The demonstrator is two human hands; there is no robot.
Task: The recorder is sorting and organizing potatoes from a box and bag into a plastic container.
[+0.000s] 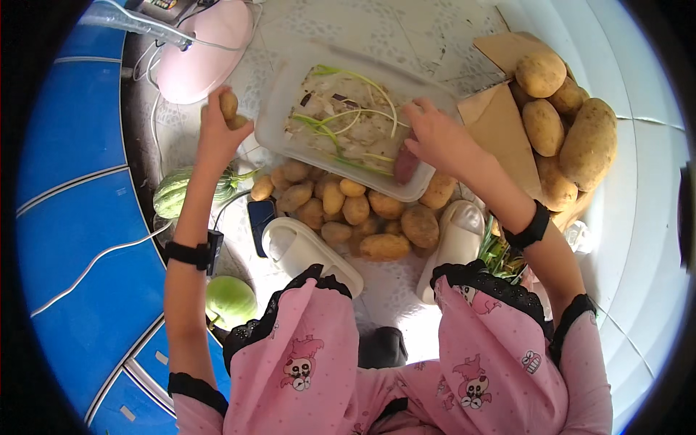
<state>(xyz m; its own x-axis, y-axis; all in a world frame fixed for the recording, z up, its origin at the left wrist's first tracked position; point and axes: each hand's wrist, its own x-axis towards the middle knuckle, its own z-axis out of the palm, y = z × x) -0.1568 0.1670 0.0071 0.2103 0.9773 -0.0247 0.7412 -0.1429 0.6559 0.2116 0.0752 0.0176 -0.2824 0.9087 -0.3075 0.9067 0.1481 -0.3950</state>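
Observation:
My left hand point(217, 133) is raised left of a translucent plastic tub point(274, 117), its fingers closed round small potatoes point(229, 105); the palm hides part of them. Inside the tub's right end, my right hand point(439, 136) has its thumb and fingers on the upper end of a reddish-purple sweet potato point(404, 165). Green onion stalks point(375, 84), dark scraps point(344, 100) and dirt lie across the tub's bottom. Against its near side is a heap of potatoes point(356, 209) on the tiled floor.
Larger potatoes point(587, 144) fill a cardboard box point(497, 119) at right. Left are a striped green squash point(174, 191), a phone point(261, 225), a round green gourd point(231, 302) and a pink fan base point(204, 60) with cables. Blue cabinets point(73, 119) line the left; cream slippers point(315, 255) flank the heap.

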